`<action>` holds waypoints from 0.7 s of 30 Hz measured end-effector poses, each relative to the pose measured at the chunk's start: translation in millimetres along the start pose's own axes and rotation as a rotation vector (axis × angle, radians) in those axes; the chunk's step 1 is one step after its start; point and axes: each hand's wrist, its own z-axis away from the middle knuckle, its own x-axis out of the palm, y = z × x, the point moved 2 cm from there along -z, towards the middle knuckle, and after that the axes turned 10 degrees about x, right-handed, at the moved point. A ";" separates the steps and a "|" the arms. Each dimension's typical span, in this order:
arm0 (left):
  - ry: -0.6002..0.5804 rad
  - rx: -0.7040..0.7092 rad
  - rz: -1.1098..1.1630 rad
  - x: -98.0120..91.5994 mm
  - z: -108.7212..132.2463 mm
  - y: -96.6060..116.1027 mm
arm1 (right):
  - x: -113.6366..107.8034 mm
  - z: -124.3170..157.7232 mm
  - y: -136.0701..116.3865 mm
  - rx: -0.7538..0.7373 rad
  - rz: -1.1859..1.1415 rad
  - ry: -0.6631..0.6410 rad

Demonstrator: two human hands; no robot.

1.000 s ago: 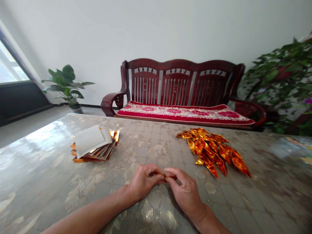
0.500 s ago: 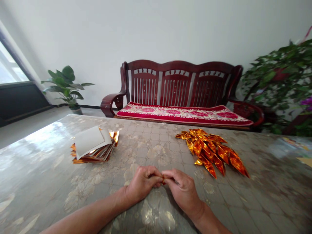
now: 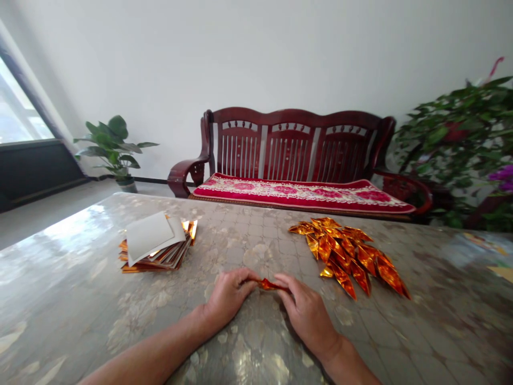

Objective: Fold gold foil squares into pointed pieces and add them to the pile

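A small folded piece of shiny orange-gold foil paper (image 3: 267, 284) stretches between my two hands near the table's front. My left hand (image 3: 230, 295) pinches its left end between thumb and fingers. At its right end, my right hand (image 3: 306, 310) grips it the same way. To the right lies a heap of folded foil paper pieces (image 3: 344, 250), pointed at their ends. A loose stack of foil paper sheets (image 3: 154, 243) rests on the left, its top sheets showing their pale grey side.
The table (image 3: 224, 240) has a glossy floral cover. A clear plastic bag (image 3: 468, 250) lies at its right edge. Behind stands a dark red wooden bench (image 3: 294, 144) with a patterned red cushion (image 3: 304, 192). Potted plants (image 3: 110, 144) flank it.
My hands have moved apart from each other, and more of the folded foil paper shows between them. The view has tilted up slightly. Heap and stack are unchanged.
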 end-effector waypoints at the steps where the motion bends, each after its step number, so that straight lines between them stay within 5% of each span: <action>1: -0.012 0.003 -0.002 0.7 0.2 -0.2 | 1.1 0.4 0.6 -0.001 0.014 -0.003; 13: -0.146 0.068 -0.183 2.1 2.2 -6.8 | 12.4 -0.2 -8.6 0.013 0.072 -0.068; 21: -0.095 0.042 -0.100 7.1 3.7 2.5 | 8.2 -0.9 -10.3 0.033 0.122 -0.058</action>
